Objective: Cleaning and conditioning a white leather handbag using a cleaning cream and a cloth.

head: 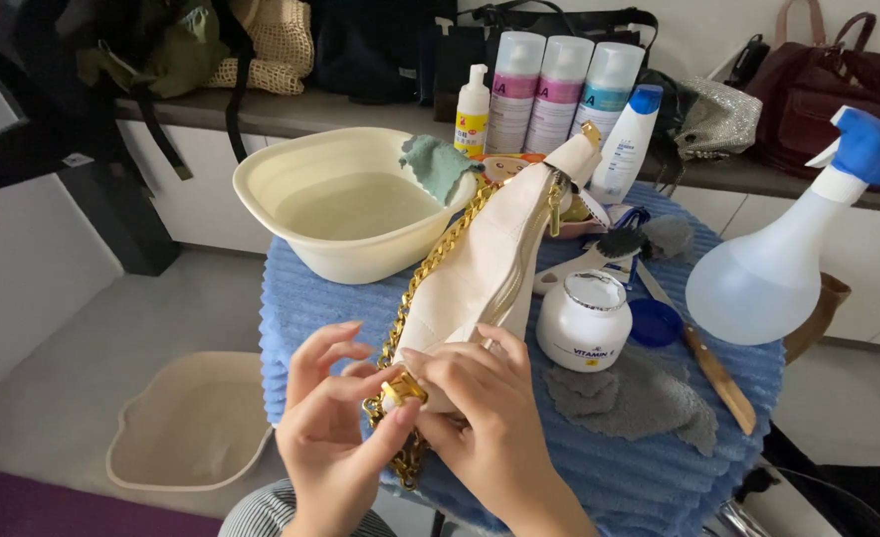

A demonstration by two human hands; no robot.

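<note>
Both hands work the gold clasp (401, 389) at the cream handbag's (480, 273) near end: left hand (332, 438) and right hand (485, 418) pinch it closed-fingered; next needs steady fingertip pressure

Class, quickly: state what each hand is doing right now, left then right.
Left hand: fingers pinching the gold clasp on the cream bag.
Right hand: closed on the bag's near end, by the gold chain.
</note>
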